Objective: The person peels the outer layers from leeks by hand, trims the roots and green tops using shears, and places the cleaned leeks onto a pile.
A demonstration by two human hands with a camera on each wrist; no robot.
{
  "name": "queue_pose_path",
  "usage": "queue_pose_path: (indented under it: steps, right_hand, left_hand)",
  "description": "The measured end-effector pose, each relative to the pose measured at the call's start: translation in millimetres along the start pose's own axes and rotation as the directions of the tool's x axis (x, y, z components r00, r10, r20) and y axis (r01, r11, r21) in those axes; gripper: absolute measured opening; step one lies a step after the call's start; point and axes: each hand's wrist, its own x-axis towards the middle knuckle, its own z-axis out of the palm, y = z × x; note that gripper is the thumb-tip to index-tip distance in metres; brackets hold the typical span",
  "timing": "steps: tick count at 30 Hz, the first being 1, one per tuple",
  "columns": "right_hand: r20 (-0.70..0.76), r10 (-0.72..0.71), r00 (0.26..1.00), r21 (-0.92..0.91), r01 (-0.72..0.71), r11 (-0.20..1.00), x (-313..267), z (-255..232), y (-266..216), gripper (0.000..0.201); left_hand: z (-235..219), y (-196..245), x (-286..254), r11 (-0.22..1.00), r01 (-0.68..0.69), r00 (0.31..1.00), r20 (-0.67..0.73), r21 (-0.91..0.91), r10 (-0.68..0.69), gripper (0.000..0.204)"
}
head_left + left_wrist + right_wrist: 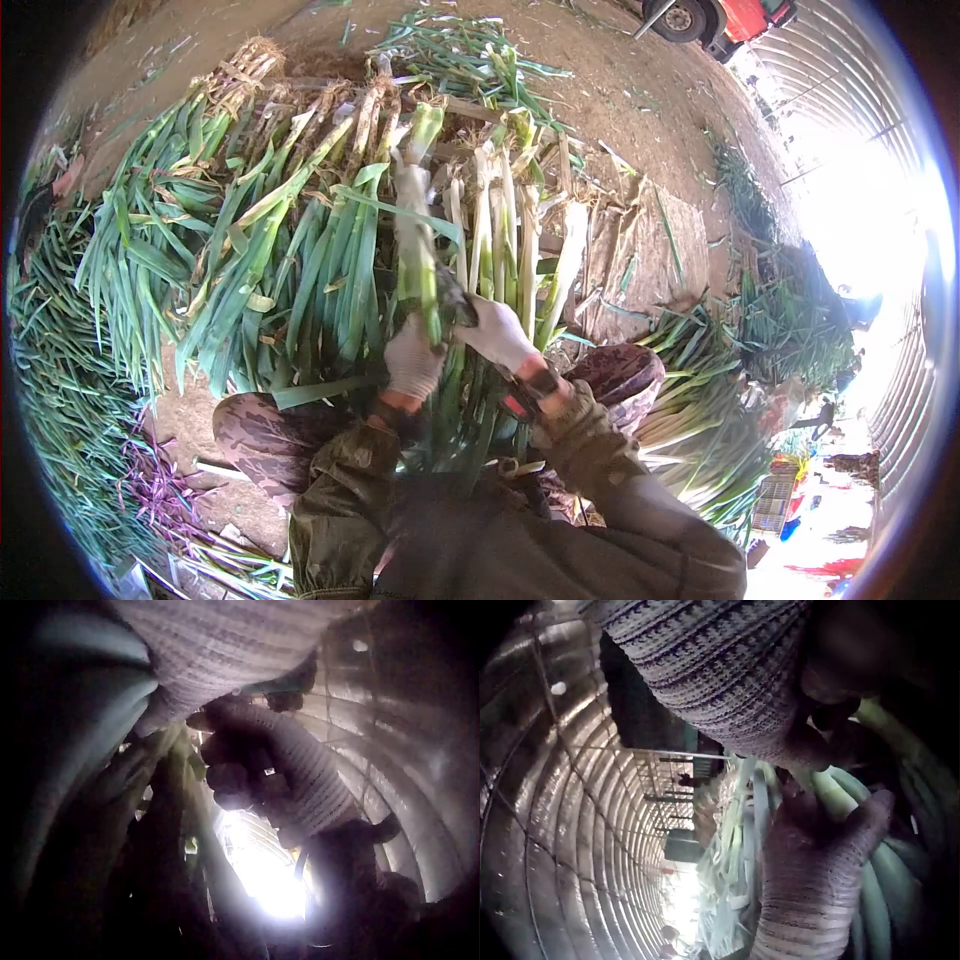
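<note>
My left hand (414,358), in a ribbed white glove, grips the green lower part of a large green onion (415,215). The onion stands up away from my body, its pale shank blurred. In the right wrist view, the thumb and fingers of that hand wrap around green stalks (877,874). My right hand (497,334), also gloved, curls round a dark tool (455,297) right beside the onion. The tool is blurred and I cannot tell its kind. In the left wrist view the right hand (300,769) shows in shadow with its fingers curled.
Rows of green onions (250,240) lie in front of me, roots pointing away. A pile of leaves (70,380) is at far left, peeled pale onions (690,430) at right. Brown sacking (660,240) lies on the dirt ground. A red vehicle (740,20) stands far back under the arched roof.
</note>
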Motion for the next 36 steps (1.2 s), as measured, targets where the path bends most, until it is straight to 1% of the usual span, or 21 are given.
queue_pose_path:
  steps: [3,5,6,7,8,9,10,13,16,17,19,21,22,23,24,25,27,29,30,34,36]
  right_hand:
    - [-0.161,-0.067,0.985,0.114,0.086,0.99,-11.1,-6.8,28.8,0.056]
    - [-0.147,-0.003,0.989,0.138,0.023,0.99,-19.1,-14.9,30.9,0.057]
    - [-0.126,-0.005,0.992,0.119,0.021,0.993,-23.8,-18.1,23.3,0.057]
    - [-0.103,-0.009,0.995,0.101,0.02,0.995,-26.1,-16.7,18.7,0.058]
    - [-0.117,-0.103,0.988,-0.02,0.101,0.995,-27.2,-8.3,19.3,0.059]
    - [-0.03,-0.059,0.998,0.059,0.061,0.996,-32.6,-11.4,3.0,0.06]
    - [-0.04,-0.085,0.996,0.089,0.088,0.992,-32.4,-6.1,-0.5,0.06]
    - [-0.079,-0.136,0.988,0.23,0.151,0.962,-29.2,9.0,-1.1,0.059]
    - [-0.094,-0.111,0.989,0.266,0.132,0.955,-23.7,9.6,-1.1,0.059]
    - [-0.116,-0.085,0.99,0.293,0.116,0.949,-24.5,8.7,0.4,0.06]
    - [-0.043,-0.078,0.996,0.262,0.087,0.961,-37.0,1.0,-7.4,0.062]
    - [0.03,-0.091,0.995,0.219,0.083,0.972,-55.0,-2.6,-16.8,0.064]
    - [0.067,-0.095,0.993,0.196,0.081,0.977,-62.2,-2.3,-17.7,0.065]
    - [0.057,-0.095,0.994,0.195,0.082,0.977,-68.5,1.3,-15.2,0.065]
    - [0.05,-0.094,0.994,0.196,0.083,0.977,-75.2,6.2,-12.6,0.066]
    - [0.046,-0.092,0.995,0.199,0.082,0.977,-81.8,9.6,-13.9,0.067]
    - [0.121,-0.09,0.989,0.14,0.073,0.987,-95.7,16.2,-16.6,0.069]
    - [0.152,-0.101,0.983,0.099,0.086,0.991,-105.0,27.9,-14.2,0.071]
    - [0.136,-0.114,0.984,0.1,0.101,0.99,-107.2,34.9,-11.4,0.072]
    - [0.107,-0.152,0.983,0.117,0.139,0.983,-104.0,45.0,-16.2,0.072]
    - [0.062,-0.17,0.984,0.066,0.166,0.984,-90.9,49.4,-17.8,0.072]
  left_hand:
    - [2.7,13.8,-5.5,0.994,-0.049,0.994,0.104,0.102,0.038,0.056]
    - [-8.0,21.7,6.1,0.984,-0.056,0.982,0.186,0.17,0.024,0.053]
    - [-10.4,9.5,15.6,0.949,-0.214,0.971,-0.054,0.229,0.232,0.047]
    - [-23.3,5.7,40.4,0.967,-0.079,0.991,-0.089,0.243,0.103,0.045]
    - [-42.9,6.9,56.1,0.94,-0.069,0.924,-0.334,0.333,0.186,0.041]
    - [-72.8,16.3,73.9,0.915,-0.014,0.914,-0.367,0.402,0.175,0.038]
    - [-75.3,1.7,98.1,0.841,0.065,0.894,-0.406,0.538,0.19,0.035]
    - [-56.8,-48.7,158.1,0.738,0.164,0.959,-0.28,0.655,0.035,0.034]
    - [-63.0,-44.5,164.9,0.772,0.178,0.952,-0.304,0.611,0.022,0.028]
    - [-67.9,-46.7,161.3,0.832,0.145,0.966,-0.259,0.535,-0.002,0.027]
    - [-84.1,-39.3,142.4,0.931,0.088,0.987,-0.154,0.353,-0.035,0.025]
    - [-82.3,-42.3,109.7,0.996,0.078,0.995,-0.067,0.05,-0.075,0.033]
    - [-71.8,-52.2,89.2,0.995,0.029,0.998,-0.052,-0.091,-0.034,0.038]
    - [-69.7,-50.2,61.7,0.999,-0.021,0.996,-0.089,-0.05,0.016,0.038]
    - [-73.5,-42.6,34.3,0.954,0.061,0.998,-0.003,-0.293,-0.065,0.039]
    - [-71.7,-48.3,19.5,0.917,0.234,0.967,0.179,-0.322,-0.184,0.037]
    - [-70.3,-46.7,-5.1,0.944,0.178,0.982,0.112,-0.278,-0.152,0.035]
    - [-61.7,-62.1,-6.0,0.835,0.2,0.979,0.136,-0.512,-0.151,0.036]
    - [-58.2,-64.9,-4.6,0.756,0.205,0.979,0.145,-0.622,-0.147,0.036]
    - [-52.2,-66.5,-3.0,0.64,0.12,0.992,0.075,-0.759,-0.097,0.04]
    - [-57.0,-62.8,-3.7,0.663,0.18,0.984,0.121,-0.727,-0.135,0.04]
